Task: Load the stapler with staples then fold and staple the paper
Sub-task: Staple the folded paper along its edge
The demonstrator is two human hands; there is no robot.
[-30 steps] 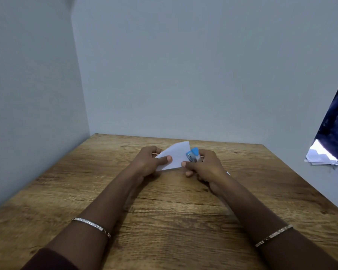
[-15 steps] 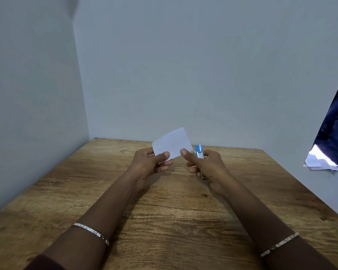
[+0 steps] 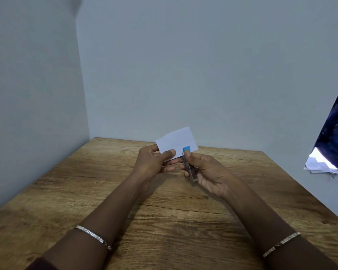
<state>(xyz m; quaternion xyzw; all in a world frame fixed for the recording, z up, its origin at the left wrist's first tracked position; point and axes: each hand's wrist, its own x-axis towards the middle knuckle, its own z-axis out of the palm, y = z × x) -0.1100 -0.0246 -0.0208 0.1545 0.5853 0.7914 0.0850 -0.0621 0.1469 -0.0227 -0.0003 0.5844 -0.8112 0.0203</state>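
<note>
Compared to half a second back, the stapler is now sitting up at the paper's lower edge instead of off to its right. All of it is being held up over the wooden table (image 3: 86, 191). Left hand (image 3: 152, 162) is pinching the folded paper (image 3: 176, 143), right hand (image 3: 209, 172) is wrapped around the stapler (image 3: 189, 166), blue tip overlapping the sheet. Looks like the stapling step; next it's probably needing a firm squeeze.

Folded white paper (image 3: 176, 143), held tilted above the counter; small stapler (image 3: 189, 164), blue-tipped with metal body, its blue end overlapping the paper's lower right edge
</note>
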